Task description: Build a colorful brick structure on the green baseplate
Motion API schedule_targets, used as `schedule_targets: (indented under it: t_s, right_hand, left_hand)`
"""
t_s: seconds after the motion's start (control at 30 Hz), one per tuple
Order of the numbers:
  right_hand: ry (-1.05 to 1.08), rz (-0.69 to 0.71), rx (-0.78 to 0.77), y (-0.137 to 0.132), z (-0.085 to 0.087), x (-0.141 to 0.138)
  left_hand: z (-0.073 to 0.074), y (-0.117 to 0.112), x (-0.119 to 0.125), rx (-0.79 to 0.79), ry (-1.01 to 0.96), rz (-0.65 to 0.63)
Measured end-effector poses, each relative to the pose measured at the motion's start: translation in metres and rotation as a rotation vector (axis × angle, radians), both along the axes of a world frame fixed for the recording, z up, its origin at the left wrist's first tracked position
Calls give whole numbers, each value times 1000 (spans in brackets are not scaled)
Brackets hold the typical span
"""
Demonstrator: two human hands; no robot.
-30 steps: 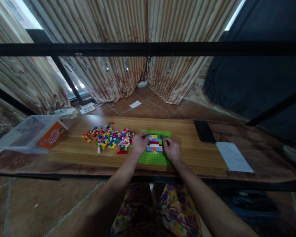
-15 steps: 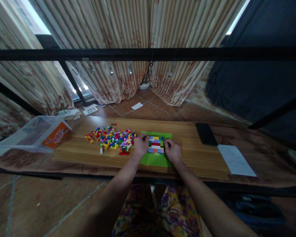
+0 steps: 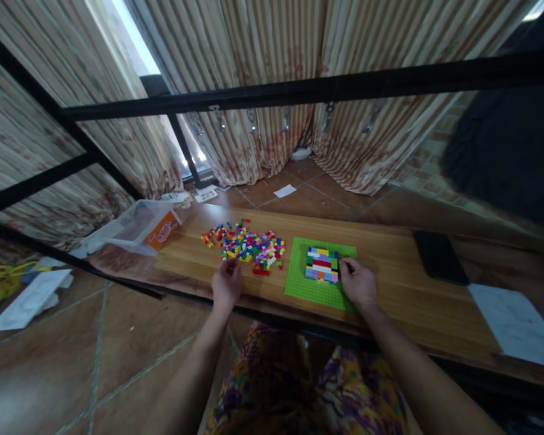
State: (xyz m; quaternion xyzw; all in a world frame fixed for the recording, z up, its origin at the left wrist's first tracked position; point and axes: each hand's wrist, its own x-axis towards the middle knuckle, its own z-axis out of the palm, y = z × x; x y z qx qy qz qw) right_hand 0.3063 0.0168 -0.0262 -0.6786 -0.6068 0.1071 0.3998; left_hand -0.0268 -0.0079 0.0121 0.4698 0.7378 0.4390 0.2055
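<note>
My left hand [image 3: 227,283] is at the front left edge of a pile of small coloured bricks [image 3: 249,244], thumb and fingers pinched together. Whatever lies between those fingertips is too small to make out. On a green baseplate [image 3: 297,284] sits a flat rectangular build of toy bricks [image 3: 321,264] in rows of several colours. My right hand [image 3: 359,281] is over the plate's right side, its closed fingertips against or right beside the build's right edge. What they hold, if anything, is hidden. A long red brick [image 3: 261,272] lies in front of the pile.
A clear plastic box [image 3: 138,232] with an orange label stands at the left end of the wooden board [image 3: 399,302]. To the right lie a black phone [image 3: 439,257] and a white sheet of paper [image 3: 517,320]. A dark metal rail [image 3: 308,90] crosses behind.
My left hand has left the build and moved left to the loose bricks. My right hand stays by the build's right edge. The view has swung left and tilted.
</note>
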Motion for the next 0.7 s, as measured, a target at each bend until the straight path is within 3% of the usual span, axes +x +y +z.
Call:
schedule_targets:
  t_s: [0.13,0.4,0.57,0.7]
  right_hand:
    - [-16,-5,-3,-1,2,-1]
    - [-31,-5,0,0,0,1]
    - [-10,-9,-9,-2,6,-2]
    - [133,-4,1,-2,8,-3]
  left_hand:
    - [4,0,-31,-148,206,174]
    - [8,15,-29,-316,546,105]
    - [11,11,-30,-285,505,117]
    - [14,1,-22,-162,317,83]
